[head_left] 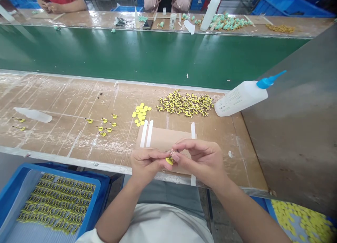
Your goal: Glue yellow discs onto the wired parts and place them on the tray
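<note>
Both the left hand point(146, 164) and right hand point(202, 160) have a fingertip grip on one tiny yellow-disc figure point(169, 161); I'd press lightly, keep it steady.

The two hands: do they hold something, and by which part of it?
A small yellow piece is held between the left hand and the right hand; which part each grips is hidden.

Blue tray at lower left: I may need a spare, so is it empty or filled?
Partly filled: rows of yellow pieces lie in the tray, beside bare whitish liner.
</note>
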Demonstrator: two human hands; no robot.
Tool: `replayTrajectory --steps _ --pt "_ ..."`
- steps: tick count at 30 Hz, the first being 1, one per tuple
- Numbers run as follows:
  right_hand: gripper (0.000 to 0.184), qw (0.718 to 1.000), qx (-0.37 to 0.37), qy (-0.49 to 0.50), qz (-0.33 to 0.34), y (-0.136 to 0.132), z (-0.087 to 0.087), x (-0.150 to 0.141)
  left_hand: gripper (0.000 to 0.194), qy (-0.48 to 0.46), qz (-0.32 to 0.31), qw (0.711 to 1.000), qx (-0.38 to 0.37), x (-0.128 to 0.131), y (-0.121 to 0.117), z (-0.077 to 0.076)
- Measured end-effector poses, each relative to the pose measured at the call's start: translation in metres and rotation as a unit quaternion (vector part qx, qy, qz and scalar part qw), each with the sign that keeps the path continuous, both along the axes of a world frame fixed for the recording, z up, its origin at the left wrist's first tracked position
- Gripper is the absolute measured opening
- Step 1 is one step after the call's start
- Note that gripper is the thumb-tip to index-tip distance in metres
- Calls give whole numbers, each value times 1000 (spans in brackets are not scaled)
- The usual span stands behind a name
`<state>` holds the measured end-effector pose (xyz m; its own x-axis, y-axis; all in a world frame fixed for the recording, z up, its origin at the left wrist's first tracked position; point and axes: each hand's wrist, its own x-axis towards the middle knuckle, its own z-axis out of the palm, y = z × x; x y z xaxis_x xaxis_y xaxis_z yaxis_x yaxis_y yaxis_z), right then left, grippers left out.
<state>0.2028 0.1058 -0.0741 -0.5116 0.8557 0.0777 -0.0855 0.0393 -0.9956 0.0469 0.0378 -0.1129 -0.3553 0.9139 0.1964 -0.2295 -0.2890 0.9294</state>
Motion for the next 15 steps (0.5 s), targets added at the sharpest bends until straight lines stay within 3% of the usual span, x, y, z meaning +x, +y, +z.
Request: replayTrajectory --steps 5,15 --pt "11 999 -13 8 32 1 2 2 19 93 -2 994 58 -5 0 2" --pt "7 997 26 36 71 3 3 3 25 128 -43 983 124 -11 1 1"
